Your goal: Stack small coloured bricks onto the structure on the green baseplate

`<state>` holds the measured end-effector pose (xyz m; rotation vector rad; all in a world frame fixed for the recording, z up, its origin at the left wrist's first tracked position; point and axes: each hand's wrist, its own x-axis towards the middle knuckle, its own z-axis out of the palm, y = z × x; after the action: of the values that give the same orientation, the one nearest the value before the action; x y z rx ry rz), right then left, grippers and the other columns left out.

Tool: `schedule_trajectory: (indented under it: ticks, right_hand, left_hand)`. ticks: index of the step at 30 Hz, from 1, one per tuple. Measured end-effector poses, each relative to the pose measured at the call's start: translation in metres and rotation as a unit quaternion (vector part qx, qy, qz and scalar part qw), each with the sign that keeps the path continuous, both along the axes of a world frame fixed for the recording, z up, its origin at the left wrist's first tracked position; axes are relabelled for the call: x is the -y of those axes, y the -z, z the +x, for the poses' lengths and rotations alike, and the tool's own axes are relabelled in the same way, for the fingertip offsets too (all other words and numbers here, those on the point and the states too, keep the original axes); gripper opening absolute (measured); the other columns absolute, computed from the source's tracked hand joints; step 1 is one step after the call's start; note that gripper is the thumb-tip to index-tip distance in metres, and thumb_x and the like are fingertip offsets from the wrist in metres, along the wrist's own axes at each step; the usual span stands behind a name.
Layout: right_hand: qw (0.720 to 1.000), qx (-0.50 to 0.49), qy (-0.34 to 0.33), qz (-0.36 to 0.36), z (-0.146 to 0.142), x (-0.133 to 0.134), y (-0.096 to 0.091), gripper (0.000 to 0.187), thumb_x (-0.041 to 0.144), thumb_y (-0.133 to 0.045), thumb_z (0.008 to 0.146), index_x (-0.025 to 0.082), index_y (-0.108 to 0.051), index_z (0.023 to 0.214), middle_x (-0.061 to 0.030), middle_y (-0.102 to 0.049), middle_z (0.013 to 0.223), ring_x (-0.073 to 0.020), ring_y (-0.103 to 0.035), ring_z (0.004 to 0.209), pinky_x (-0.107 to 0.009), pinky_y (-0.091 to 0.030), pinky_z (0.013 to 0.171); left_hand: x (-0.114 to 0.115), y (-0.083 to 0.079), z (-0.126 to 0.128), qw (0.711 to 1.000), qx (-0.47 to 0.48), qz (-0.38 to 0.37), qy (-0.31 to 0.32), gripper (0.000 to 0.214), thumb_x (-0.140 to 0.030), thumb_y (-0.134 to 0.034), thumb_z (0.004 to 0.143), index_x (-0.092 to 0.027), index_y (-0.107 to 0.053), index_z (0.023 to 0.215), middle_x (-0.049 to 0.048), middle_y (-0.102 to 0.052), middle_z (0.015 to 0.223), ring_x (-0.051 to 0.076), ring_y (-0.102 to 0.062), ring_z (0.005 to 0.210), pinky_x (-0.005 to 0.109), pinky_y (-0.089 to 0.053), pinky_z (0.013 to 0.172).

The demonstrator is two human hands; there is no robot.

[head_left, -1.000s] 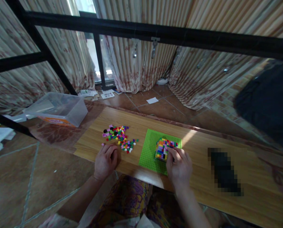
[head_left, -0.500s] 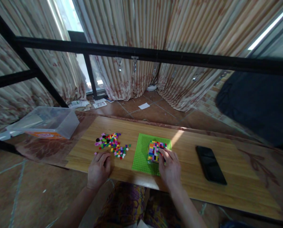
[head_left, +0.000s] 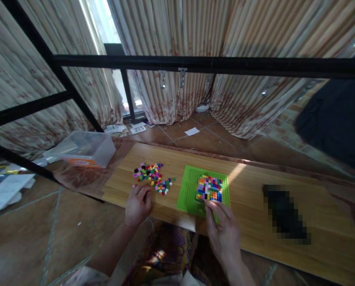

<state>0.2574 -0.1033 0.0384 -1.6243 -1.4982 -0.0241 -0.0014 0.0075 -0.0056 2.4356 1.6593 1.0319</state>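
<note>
Multicoloured square plastic-brick block (head_left: pixel 209 186): judged light, stiff; hold by side walls. Right hand (head_left: pixel 224 225) at near edge, left hand (head_left: pixel 138 203) curled; grips cannot be determined.

Loose bricks (head_left: pixel 153 173) blocking left, gap, then baseplate (head_left: pixel 188 186)

Striped curtains (head_left: pixel 195 35) hanging behind a black frame (head_left: pixel 225 65), a clear plastic box (head_left: pixel 106 151) with an orange label (head_left: pixel 80 162) at left, a white paper (head_left: pixel 192 131) lying on brown floor tiles (head_left: pixel 177 130), a dark blurred object (head_left: pixel 286 214) on the right part of the worktop (head_left: pixel 251 226)
</note>
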Motion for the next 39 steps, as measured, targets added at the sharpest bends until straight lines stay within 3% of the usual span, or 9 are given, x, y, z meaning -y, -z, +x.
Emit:
schedule_trajectory:
  ticks: [5,10,16,22,26,32,39]
  right_hand:
    - [0.992,-0.018,-0.114,-0.051,-0.053,-0.015,0.007,0.021,0.019,-0.048,0.090,0.021,-0.066,0.101,-0.0062,-0.065,0.097,-0.0160,-0.060,0.090,-0.030,-0.050,0.080]
    - [0.988,0.008,-0.127,-0.085,-0.077,-0.042,0.022,0.022,0.019,-0.047,0.089,0.020,-0.067,0.098,-0.0064,-0.065,0.092,-0.0179,-0.059,0.089,-0.030,-0.048,0.080]
    - [0.981,0.039,-0.152,-0.112,-0.080,-0.071,0.025,0.029,0.017,-0.042,0.090,0.023,-0.067,0.104,-0.0063,-0.063,0.094,-0.0183,-0.056,0.092,-0.031,-0.046,0.082]
    - [0.970,0.106,-0.152,-0.156,-0.086,-0.085,0.025,0.028,0.014,-0.043,0.090,0.024,-0.067,0.102,-0.0069,-0.060,0.097,-0.0199,-0.054,0.095,-0.031,-0.044,0.083]
    - [0.965,0.138,-0.146,-0.168,-0.087,-0.086,0.028,0.026,0.014,-0.042,0.090,0.022,-0.066,0.089,-0.0068,-0.060,0.094,-0.0196,-0.053,0.093,-0.031,-0.043,0.083]
    - [0.968,0.127,-0.155,-0.150,-0.082,-0.084,0.030,0.028,0.009,-0.040,0.088,0.022,-0.065,0.091,-0.0066,-0.061,0.095,-0.0180,-0.055,0.092,-0.029,-0.043,0.080]
    - [0.979,0.069,-0.149,-0.124,-0.081,-0.072,0.013,0.030,0.014,-0.038,0.091,0.024,-0.066,0.096,-0.0043,-0.063,0.092,-0.0145,-0.061,0.080,-0.025,-0.046,0.070]
  left_hand:
    - [0.002,-0.001,0.000,1.000,0.019,-0.022,0.001,0.014,-0.022,-0.049,0.087,-0.022,-0.061,0.092,0.0050,-0.065,0.096,0.020,-0.060,0.093,0.041,-0.041,0.102]
    - [0.004,-0.005,-0.001,0.998,0.035,-0.039,0.021,0.015,-0.019,-0.047,0.087,-0.022,-0.061,0.093,0.0049,-0.065,0.097,0.019,-0.060,0.094,0.043,-0.038,0.105]
    - [0.005,-0.008,-0.002,0.997,0.042,-0.048,0.036,0.016,-0.018,-0.048,0.086,-0.022,-0.061,0.094,0.0056,-0.065,0.098,0.019,-0.061,0.096,0.037,-0.047,0.094]
    - [0.006,-0.008,-0.003,0.997,0.039,-0.053,0.040,0.015,-0.018,-0.047,0.087,-0.021,-0.059,0.095,0.0054,-0.064,0.100,0.019,-0.060,0.097,0.039,-0.043,0.099]
    - [0.006,-0.008,-0.002,0.997,0.032,-0.053,0.042,0.016,-0.018,-0.046,0.088,-0.022,-0.059,0.096,0.0053,-0.064,0.101,0.019,-0.059,0.099,0.041,-0.040,0.103]
    - [0.005,-0.008,-0.002,0.997,0.038,-0.050,0.037,0.015,-0.019,-0.048,0.086,-0.022,-0.059,0.095,0.0062,-0.064,0.100,0.020,-0.060,0.097,0.039,-0.047,0.094]
    - [0.004,-0.009,-0.001,0.998,0.031,-0.041,0.038,0.015,-0.021,-0.047,0.087,-0.022,-0.059,0.095,0.0057,-0.064,0.097,0.021,-0.060,0.096,0.044,-0.039,0.105]
